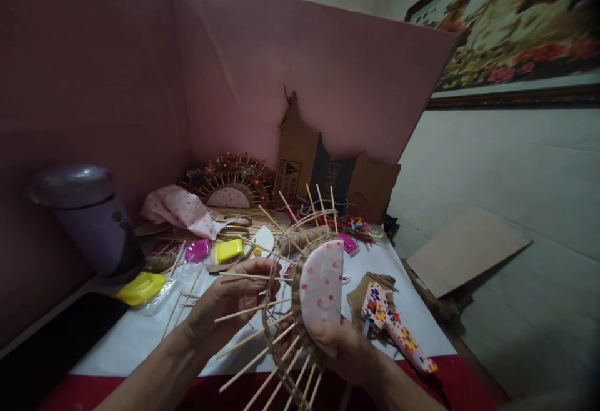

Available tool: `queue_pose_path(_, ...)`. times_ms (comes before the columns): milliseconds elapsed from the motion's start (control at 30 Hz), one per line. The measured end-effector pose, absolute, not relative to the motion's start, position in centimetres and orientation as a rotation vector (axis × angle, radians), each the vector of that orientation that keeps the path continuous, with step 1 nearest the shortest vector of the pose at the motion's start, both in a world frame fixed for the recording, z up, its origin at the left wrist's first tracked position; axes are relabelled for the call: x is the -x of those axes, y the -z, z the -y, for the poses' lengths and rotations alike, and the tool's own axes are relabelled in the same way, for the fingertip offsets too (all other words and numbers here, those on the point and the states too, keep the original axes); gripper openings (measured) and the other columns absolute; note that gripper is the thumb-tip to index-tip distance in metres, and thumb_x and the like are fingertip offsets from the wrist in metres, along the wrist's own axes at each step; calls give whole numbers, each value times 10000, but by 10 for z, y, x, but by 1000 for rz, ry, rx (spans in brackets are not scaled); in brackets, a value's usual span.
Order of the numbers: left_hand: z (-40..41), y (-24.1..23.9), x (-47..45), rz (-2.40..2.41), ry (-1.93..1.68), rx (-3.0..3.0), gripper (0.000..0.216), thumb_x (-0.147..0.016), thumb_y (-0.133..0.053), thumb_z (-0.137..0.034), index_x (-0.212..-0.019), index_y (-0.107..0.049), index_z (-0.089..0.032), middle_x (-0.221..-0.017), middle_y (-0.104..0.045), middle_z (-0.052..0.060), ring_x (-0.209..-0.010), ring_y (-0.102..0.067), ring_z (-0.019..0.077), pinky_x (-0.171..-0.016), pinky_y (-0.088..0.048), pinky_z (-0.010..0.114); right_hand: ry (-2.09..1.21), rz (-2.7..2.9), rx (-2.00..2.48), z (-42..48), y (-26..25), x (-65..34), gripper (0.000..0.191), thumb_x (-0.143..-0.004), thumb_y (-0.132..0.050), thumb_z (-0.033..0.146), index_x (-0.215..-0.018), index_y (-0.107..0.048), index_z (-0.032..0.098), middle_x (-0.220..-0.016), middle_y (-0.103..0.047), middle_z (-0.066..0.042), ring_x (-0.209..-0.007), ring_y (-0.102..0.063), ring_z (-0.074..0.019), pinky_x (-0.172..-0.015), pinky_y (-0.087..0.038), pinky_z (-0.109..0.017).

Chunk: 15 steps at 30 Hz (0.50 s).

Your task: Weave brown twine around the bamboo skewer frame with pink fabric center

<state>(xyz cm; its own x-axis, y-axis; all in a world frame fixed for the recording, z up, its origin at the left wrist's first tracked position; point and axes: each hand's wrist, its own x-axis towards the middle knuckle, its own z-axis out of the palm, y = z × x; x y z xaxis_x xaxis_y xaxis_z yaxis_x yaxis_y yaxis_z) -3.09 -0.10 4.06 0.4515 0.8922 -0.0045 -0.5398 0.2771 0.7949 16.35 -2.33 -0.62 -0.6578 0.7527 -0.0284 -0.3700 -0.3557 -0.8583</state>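
Gripping a half-round fan piece of white red-dotted fabric, brown twine and thin pale sticks firmly by its lower end, between thumb and fingers of the right hand, in front of the white table covering. Reaching with the left hand among the sticks, left of that grip, near the outer brown twine ring; impossible to tell whether pinching or merely touching. Perhaps at risk of skewing the sticks or loosening the ring by tugging unevenly while braced at one end only; perhaps also of creasing the fabric under too hard a thumb, or of knocking the gun-shaped tool with bright flower pattern, right of the grip, by swinging the right forearm outward. Pointing curved edge and sticks mainly left of the grip, straight edge right; running lengthwise nearly upright in view, from thumb to beyond the grip.
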Motion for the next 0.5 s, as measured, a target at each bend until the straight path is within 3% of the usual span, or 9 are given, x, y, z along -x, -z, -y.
queue_pose_path(233,2,-44,30,-567,-1047,-821,159,-642,-586,-66,-773,-656,-123,-750,-620,55,-699,-545,141,-693,-403,265,-2058,1166,579,23,5,-164,420,-657,-599,362,-990,-628,108,-807,-646,-99,-709,-596,-190,-696,-451,-324)
queue_pose_path(500,0,-35,21,-711,-899,-1095,189,-665,-629,-115,-846,-674,-144,-860,-658,64,-721,-555,146,-657,-398,247,-2070,1048,604,23,9,-169,300,-654,-579,332,-864,-654,130,-715,-643,-67,-705,-595,-181,-722,-458,-327)
